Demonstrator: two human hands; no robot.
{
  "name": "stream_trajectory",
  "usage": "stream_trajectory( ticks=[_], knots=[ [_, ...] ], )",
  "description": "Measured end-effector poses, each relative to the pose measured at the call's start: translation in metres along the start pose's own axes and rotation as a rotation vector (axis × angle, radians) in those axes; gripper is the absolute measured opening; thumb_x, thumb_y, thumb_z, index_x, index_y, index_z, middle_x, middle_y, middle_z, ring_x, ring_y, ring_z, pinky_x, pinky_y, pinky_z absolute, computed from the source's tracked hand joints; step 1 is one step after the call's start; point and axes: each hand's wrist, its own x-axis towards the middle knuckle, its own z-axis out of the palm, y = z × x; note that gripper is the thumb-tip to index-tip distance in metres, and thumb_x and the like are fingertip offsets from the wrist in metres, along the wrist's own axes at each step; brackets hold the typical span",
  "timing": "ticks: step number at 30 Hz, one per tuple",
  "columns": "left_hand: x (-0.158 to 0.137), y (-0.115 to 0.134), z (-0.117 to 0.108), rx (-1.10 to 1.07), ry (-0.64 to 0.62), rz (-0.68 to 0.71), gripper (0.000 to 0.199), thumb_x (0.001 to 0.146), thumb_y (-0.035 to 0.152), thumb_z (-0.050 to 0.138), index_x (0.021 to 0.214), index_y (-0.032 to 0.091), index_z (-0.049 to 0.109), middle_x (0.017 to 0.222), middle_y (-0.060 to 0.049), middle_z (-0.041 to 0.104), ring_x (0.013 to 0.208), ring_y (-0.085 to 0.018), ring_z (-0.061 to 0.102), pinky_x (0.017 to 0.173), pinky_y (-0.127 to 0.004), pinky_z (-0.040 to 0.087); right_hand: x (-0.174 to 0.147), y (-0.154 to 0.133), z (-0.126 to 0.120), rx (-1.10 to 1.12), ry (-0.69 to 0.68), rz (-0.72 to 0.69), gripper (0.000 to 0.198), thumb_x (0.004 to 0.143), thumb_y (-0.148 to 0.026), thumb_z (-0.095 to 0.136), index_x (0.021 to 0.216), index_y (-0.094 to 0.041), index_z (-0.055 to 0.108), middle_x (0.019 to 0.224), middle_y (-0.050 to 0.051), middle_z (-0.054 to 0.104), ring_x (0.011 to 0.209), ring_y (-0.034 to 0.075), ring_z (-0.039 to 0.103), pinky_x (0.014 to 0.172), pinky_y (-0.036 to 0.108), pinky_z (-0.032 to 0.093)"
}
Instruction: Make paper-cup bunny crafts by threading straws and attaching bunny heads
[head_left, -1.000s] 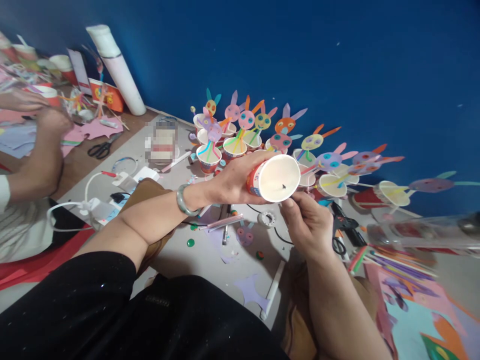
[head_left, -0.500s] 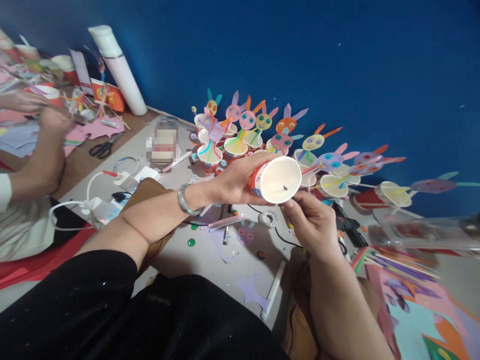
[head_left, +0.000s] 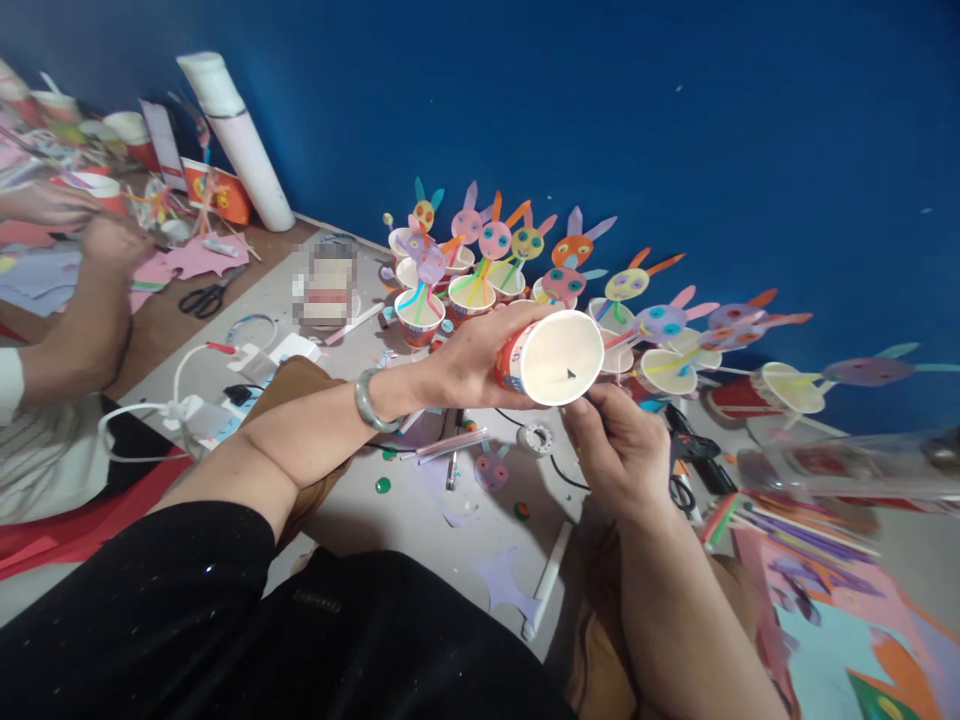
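Observation:
My left hand is wrapped around a red-printed paper cup, tilted so that its white inside faces me. A dark pointed tip pokes through the inside of the cup. My right hand is closed just below the rim on what look like black scissors; a handle loop shows past the wrist, and my fingers hide most of the rest. Behind the cup stand several paper cups with paper rabbit faces on coloured strips.
A glue gun and coloured sticks lie at right, near paper sheets. White tape, straws and paper scraps are on the table. At left are a power strip, a white bottle and another person's hands.
My right hand has shifted very slightly left and the cup's rim has tipped up a little. At left, the other person's hands have moved slightly.

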Motion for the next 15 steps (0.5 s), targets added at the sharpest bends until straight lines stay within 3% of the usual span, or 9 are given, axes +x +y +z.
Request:
stream_trajectory(
  ticks=[4, 8, 11, 15],
  knots=[
    [0.001, 0.002, 0.0, 0.004, -0.022, -0.025, 0.095, 0.07, 0.073, 0.081, 0.144, 0.022, 0.052, 0.145, -0.013, 0.066, 0.135, -0.036, 0.062, 0.117, -0.051, 0.054, 0.003, -0.004, -0.003, 0.234, -0.144, 0.106, 0.05, 0.105, -0.059, 0.046, 0.077, -0.021, 0.062, 0.05, -0.003, 0.052, 0.042, 0.01, 0.042, 0.045, 0.025, 0.035],
    [0.001, 0.005, -0.001, 0.005, -0.024, -0.058, 0.093, 0.071, 0.074, 0.08, 0.145, 0.025, 0.053, 0.144, -0.012, 0.066, 0.137, -0.038, 0.061, 0.118, -0.052, 0.053, 0.003, 0.001, -0.002, 0.348, -0.213, 0.143, 0.055, 0.105, -0.064, 0.044, 0.076, -0.02, 0.063, 0.048, -0.003, 0.051, 0.041, 0.01, 0.04, 0.044, 0.025, 0.033],
    [0.0, 0.006, 0.001, -0.032, -0.027, -0.065, 0.096, 0.071, 0.073, 0.081, 0.148, 0.024, 0.051, 0.143, -0.014, 0.065, 0.137, -0.039, 0.06, 0.118, -0.054, 0.053, 0.002, 0.007, -0.001, 0.375, -0.204, 0.162, 0.054, 0.103, -0.065, 0.047, 0.078, -0.02, 0.063, 0.05, -0.004, 0.05, 0.042, 0.01, 0.04, 0.043, 0.025, 0.032],
    [0.0, 0.004, 0.001, -0.195, 0.059, -0.125, 0.104, 0.072, 0.079, 0.077, 0.152, 0.022, 0.044, 0.142, -0.016, 0.063, 0.134, -0.038, 0.062, 0.111, -0.056, 0.057, 0.005, 0.004, -0.001, 0.321, -0.087, 0.18, 0.048, 0.091, -0.065, 0.069, 0.073, -0.021, 0.057, 0.053, -0.005, 0.047, 0.045, 0.009, 0.038, 0.045, 0.025, 0.031]
  ],
)
